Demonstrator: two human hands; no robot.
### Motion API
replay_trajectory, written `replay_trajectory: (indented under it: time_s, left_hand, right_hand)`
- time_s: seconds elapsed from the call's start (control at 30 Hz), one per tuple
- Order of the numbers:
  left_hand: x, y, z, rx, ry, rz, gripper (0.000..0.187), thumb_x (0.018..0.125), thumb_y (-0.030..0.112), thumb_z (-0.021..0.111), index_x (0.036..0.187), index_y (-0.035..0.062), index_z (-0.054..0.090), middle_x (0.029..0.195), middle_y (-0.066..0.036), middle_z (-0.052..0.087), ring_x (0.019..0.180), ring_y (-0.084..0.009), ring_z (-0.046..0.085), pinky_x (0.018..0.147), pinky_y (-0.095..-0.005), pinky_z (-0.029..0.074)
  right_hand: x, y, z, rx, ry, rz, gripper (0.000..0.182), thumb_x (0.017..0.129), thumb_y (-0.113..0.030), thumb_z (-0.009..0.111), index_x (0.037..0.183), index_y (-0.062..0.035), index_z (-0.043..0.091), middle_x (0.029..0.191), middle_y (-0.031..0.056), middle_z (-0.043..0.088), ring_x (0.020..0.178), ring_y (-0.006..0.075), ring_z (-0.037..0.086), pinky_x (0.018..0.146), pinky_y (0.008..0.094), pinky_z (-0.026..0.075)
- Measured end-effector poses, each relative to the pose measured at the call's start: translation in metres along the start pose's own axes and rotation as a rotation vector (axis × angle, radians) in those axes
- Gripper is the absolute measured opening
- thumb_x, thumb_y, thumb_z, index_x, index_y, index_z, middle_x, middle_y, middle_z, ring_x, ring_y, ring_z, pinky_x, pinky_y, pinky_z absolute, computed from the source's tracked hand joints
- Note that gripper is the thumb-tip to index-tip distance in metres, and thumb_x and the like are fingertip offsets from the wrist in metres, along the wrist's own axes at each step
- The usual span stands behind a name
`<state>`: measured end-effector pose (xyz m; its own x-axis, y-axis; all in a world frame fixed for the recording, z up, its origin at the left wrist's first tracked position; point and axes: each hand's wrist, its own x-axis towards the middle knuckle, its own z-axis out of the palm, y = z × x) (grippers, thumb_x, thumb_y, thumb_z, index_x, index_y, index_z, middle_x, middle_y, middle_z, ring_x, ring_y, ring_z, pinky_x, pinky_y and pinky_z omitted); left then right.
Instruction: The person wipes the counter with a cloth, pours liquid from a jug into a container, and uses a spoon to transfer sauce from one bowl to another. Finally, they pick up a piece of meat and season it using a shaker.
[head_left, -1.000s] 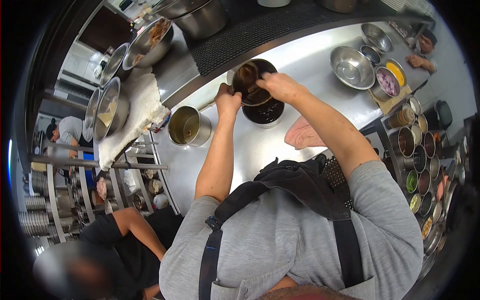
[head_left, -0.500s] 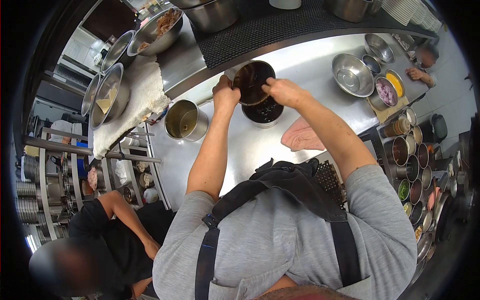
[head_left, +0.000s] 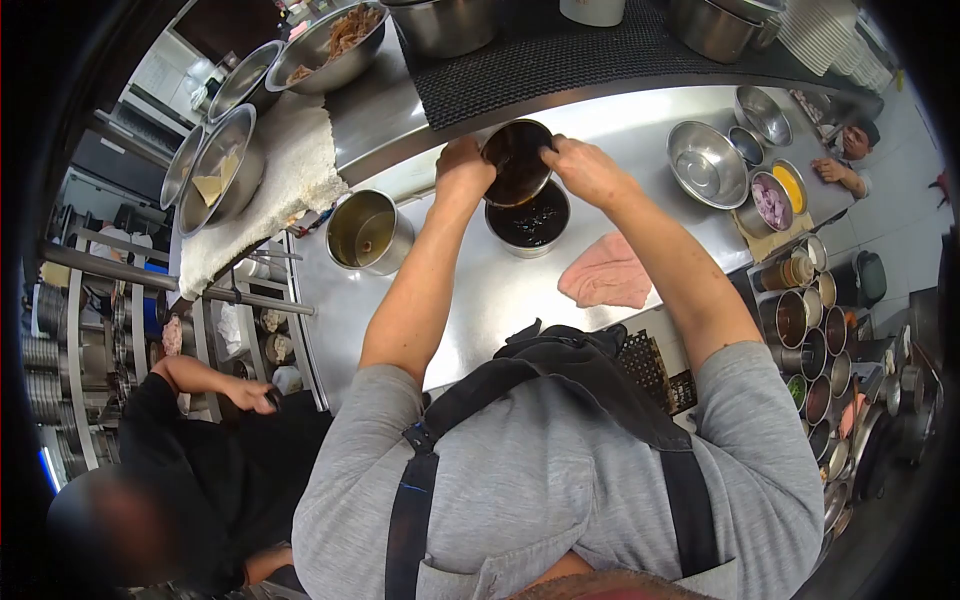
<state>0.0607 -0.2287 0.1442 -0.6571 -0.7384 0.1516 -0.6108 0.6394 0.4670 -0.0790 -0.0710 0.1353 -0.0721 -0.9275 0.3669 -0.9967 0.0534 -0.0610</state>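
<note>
2 hands (head_left: 465, 172), 1 pink cloth (head_left: 606, 273)

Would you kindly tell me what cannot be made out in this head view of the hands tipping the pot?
- Fingertips of the right hand: hidden behind the tilted pot.
- Left hand grip: its fingers are behind the pot's rim.
- What the dark liquid in the lower pot is: only a dark glossy surface shows.
- Small containers at the right: too small and warped by the lens.
- Stacked plates: cut off by the edge.
</note>
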Motion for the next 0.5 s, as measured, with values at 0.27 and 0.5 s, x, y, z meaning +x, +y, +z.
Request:
replay_trajectory:
  time_s: [0.27, 0.5]
  left_hand:
    - [0.015, 0.037, 0.004, 0.135, -0.091, 0.21, 0.031, 0.074, 0.008, 0.061, 0.105, 0.0046, 0.059, 0.106, -0.022, 0.064, 0.101, -0.0384, 0.061, 0.088, -0.044, 0.049]
    - [0.011, -0.002, 0.03, -0.027, 0.06, 0.223, 0.021, 0.07, 0.005, 0.059, 0.091, 0.0031, 0.059, 0.09, -0.019, 0.065, 0.091, -0.0374, 0.063, 0.08, -0.0446, 0.05]
  right_hand:
    - [0.006, 0.0, 0.028, -0.041, -0.125, 0.201, 0.017, 0.079, -0.002, 0.051, 0.09, 0.0032, 0.064, 0.098, 0.0241, 0.061, 0.087, 0.0346, 0.065, 0.074, 0.0415, 0.055]
    - [-0.016, -0.011, 0.08, 0.358, 0.089, 0.529, 0.026, 0.081, 0.0, 0.052, 0.101, -0.002, 0.068, 0.089, 0.0201, 0.064, 0.087, 0.0368, 0.064, 0.079, 0.0434, 0.052]
